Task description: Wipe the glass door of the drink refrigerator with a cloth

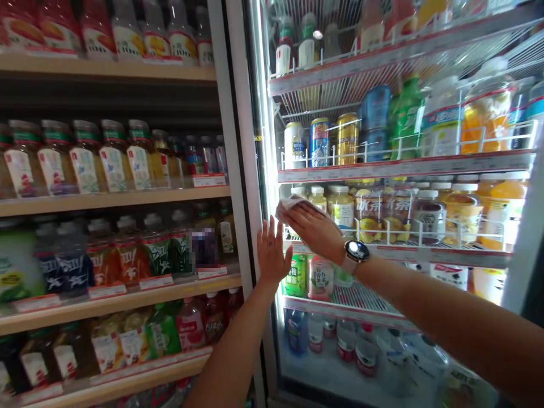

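My right hand (312,225) lies flat over a pale folded cloth (293,203), holding it up against the front of the lit drinks fridge, at the height of the middle shelves. Part of the cloth is hidden under the fingers. A watch (357,251) with a round face is on that wrist. My left hand (274,252) is raised just left of it, fingers spread, at the fridge's left frame (250,170). It holds nothing; whether its palm touches the frame I cannot tell.
Behind the front, wire shelves (408,169) carry bottles and cans, among them a gold can (347,139) and a green bottle (410,116). Wooden shelves (110,199) on the left hold rows of bottled drinks (113,161) with price tags (209,180).
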The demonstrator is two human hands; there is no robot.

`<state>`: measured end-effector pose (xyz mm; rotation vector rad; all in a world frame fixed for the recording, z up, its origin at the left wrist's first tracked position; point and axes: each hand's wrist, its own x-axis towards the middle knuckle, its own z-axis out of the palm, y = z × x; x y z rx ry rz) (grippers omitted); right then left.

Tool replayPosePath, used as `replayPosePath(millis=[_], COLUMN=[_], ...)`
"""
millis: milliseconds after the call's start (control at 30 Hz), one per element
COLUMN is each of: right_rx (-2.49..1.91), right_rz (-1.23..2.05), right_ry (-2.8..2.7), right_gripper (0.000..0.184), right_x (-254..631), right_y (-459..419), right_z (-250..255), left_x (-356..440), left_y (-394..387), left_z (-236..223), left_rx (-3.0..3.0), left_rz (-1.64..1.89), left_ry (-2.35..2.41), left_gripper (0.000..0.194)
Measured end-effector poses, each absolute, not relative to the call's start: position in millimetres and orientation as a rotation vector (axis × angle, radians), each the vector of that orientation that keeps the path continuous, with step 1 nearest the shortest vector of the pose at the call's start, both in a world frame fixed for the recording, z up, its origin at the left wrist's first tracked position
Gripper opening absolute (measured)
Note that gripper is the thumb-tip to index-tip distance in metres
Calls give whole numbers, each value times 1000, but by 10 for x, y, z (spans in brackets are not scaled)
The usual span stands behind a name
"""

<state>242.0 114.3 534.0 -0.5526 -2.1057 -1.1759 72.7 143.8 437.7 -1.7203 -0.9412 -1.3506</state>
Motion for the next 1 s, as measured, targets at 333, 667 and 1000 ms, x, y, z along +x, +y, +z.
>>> replayPosePath(millis=[333, 667, 1000], right_rx=[-447, -288, -554], right_rz=[-1063, -1033, -1205], right_ry=[-2207, -2359, -2076], right_gripper=[62, 49, 56], right_x=[2491, 2754, 2714], right_y=[1137, 1079, 1145], right_z=[4120, 3361, 5384], left_x=[691, 728, 736], left_y=[1406, 1428, 1423], left_z=[4399, 4369, 4372], left_rx=[-1763, -1685, -1686], left_rz=[-1333, -1285, -1316], left_ry=[-910, -960, -949], left_gripper=[74, 67, 64])
